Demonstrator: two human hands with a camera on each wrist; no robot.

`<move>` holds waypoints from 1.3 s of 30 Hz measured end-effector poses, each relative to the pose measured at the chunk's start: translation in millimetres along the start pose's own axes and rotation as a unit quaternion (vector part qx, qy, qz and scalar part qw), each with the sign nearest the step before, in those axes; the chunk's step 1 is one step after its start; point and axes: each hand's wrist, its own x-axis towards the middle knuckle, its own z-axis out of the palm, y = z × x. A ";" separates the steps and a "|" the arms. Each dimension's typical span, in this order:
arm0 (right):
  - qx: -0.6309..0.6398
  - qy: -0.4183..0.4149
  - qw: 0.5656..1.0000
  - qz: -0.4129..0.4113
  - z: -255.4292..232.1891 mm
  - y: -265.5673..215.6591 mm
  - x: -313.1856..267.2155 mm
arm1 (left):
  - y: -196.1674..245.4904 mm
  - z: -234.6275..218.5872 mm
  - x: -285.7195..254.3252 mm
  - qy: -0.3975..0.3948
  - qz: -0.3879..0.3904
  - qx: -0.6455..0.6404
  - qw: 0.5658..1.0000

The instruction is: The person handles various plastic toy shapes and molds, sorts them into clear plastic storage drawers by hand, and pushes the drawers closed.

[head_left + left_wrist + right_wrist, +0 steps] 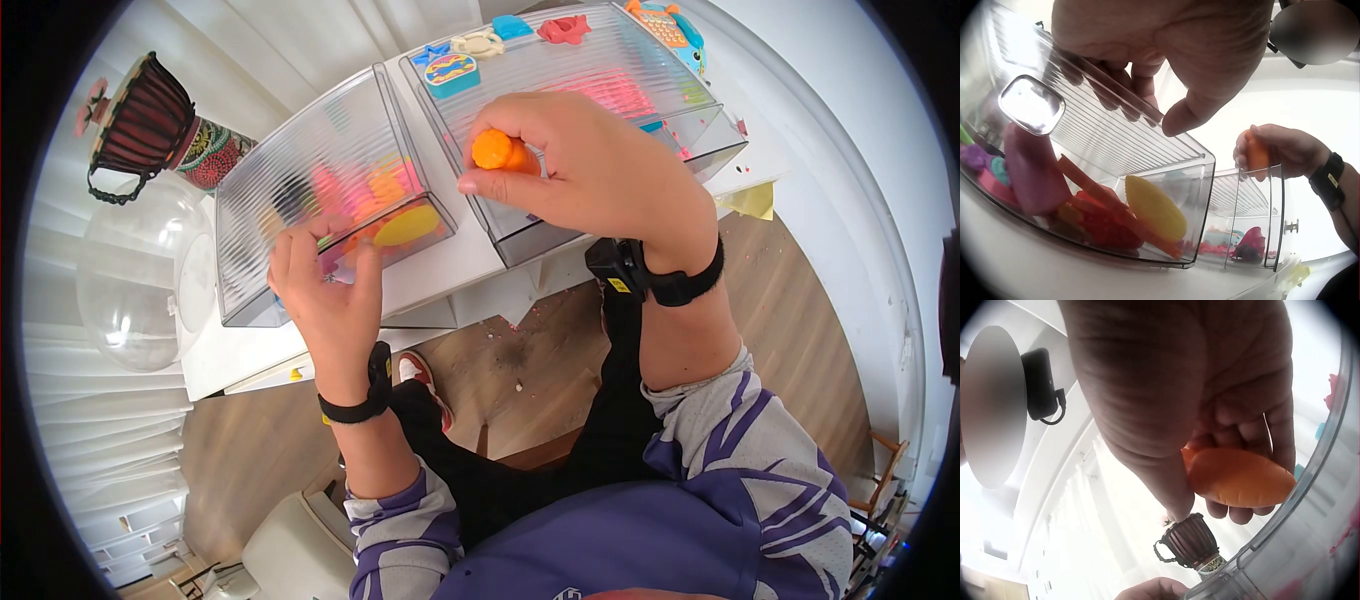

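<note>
The right hand (610,160) grips an orange toy (497,150) between thumb and fingers, above the ribbed lid of the right clear box (520,240). In the right wrist view the orange toy (1241,477) has a tapered, carrot-like shape. The left hand (325,285) rests at the front edge of the left clear box (300,145); its fingers (1110,87) show through the ribbed lid (1107,131) and its thumb lies at the edge. Inside that box are a yellow oval piece (1157,209), a purple piece (1035,172) and red and orange pieces.
Small moulded toys, among them a blue oval one (452,75) and a red one (565,30), stand on the right box. Beyond it is a toy telephone (668,32). A drum (145,120) and a transparent round object (135,280) stand at the left.
</note>
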 end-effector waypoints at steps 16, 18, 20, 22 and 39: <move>-0.025 -0.023 0.999 0.002 -1.9 13.8 -5.2 | -3.2 0.7 -1.8 -0.012 -0.029 -0.021 0.999; -0.054 -0.009 0.998 -0.005 -2.0 15.6 -6.8 | -3.3 0.3 -1.4 -0.013 -0.030 -0.020 0.999; -0.051 0.016 0.996 0.075 -1.0 17.0 -9.5 | -5.3 1.4 -2.0 -0.005 -0.017 -0.022 1.000; -0.088 0.019 0.994 0.059 -7.1 21.4 -14.2 | -5.8 3.1 -3.6 0.000 -0.018 -0.021 1.000; -0.069 0.001 0.991 0.115 -30.8 35.1 -2.1 | -10.6 5.5 -6.5 0.053 0.005 -0.037 0.998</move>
